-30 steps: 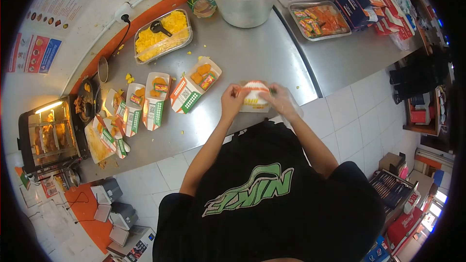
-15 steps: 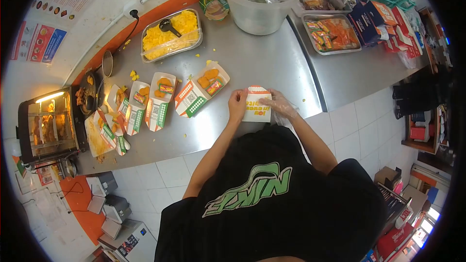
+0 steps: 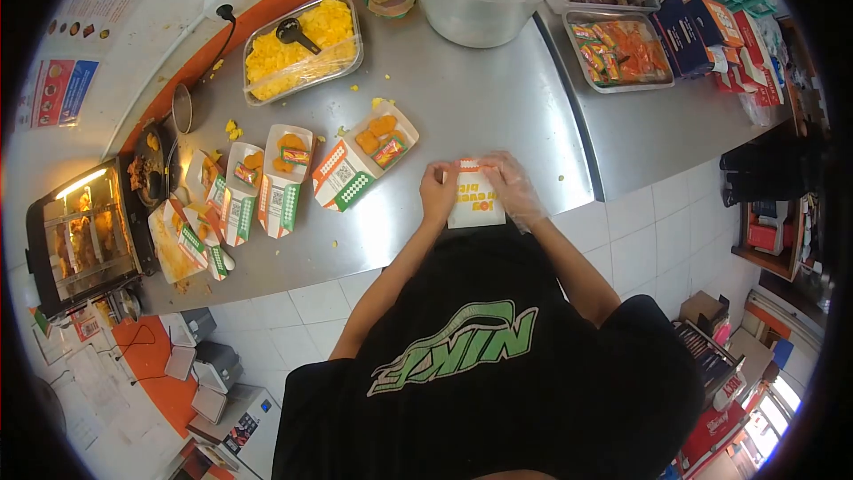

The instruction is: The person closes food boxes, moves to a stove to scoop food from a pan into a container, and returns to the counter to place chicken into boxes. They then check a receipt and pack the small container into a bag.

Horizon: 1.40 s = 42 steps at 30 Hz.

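At the counter's front edge I hold a white paper food packet point(image 3: 478, 200) with an orange-and-white top and yellow lettering upside down to me. My left hand point(image 3: 438, 190) pinches its upper left side, fingers curled. On its upper right side is my right hand point(image 3: 514, 187), in a clear plastic glove and closed on the packet. Left of the packet stands an open carton point(image 3: 343, 180) with golden nuggets point(image 3: 380, 129) and a sauce sachet point(image 3: 389, 151). Farther left are several similar filled cartons point(image 3: 283, 204), some leaning together.
A tray of yellow rice point(image 3: 306, 67) with a black scoop point(image 3: 294, 32) sits at the back. Behind my hands stands a clear plastic tub point(image 3: 471, 18). A sachet tray point(image 3: 619, 52) is at right; a lit food warmer point(image 3: 84, 231) is far left.
My right hand has shifted in and up along the packet's top right edge. The left hand keeps its grip. The whole view has tilted slightly.
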Each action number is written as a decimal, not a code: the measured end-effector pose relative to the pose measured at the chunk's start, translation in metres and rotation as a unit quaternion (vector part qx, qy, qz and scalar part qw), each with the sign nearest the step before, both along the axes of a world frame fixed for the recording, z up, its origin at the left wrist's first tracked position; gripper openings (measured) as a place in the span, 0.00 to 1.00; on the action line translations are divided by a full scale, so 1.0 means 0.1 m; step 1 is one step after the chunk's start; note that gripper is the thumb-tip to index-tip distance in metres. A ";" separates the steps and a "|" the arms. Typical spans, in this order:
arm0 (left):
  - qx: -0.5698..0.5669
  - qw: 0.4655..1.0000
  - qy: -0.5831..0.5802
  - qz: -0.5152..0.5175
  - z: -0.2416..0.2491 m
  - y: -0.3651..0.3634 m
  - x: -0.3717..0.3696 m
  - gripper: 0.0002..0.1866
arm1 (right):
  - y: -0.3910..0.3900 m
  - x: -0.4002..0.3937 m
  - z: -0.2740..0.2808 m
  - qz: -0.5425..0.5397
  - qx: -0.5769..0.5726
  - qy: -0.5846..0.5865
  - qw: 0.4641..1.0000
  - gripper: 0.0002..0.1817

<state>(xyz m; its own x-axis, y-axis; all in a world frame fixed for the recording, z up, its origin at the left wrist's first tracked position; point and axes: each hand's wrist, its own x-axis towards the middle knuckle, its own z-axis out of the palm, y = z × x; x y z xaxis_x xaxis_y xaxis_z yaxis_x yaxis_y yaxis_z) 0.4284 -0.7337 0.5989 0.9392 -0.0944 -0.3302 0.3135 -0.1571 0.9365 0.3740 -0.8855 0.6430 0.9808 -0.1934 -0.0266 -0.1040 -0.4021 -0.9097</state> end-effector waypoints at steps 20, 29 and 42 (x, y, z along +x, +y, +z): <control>0.105 0.963 -0.181 -0.168 0.28 0.17 -0.19 0.14 | 0.00 -0.19 -0.14 0.091 -0.054 -0.050 0.993 0.21; -0.007 0.894 0.263 -0.364 0.28 0.17 0.46 0.21 | 0.03 -0.31 -0.01 0.081 -0.008 0.066 0.994 0.35; 0.069 0.883 0.288 -0.365 0.26 0.18 0.49 0.23 | 0.00 -0.23 0.01 0.096 0.048 0.079 0.991 0.28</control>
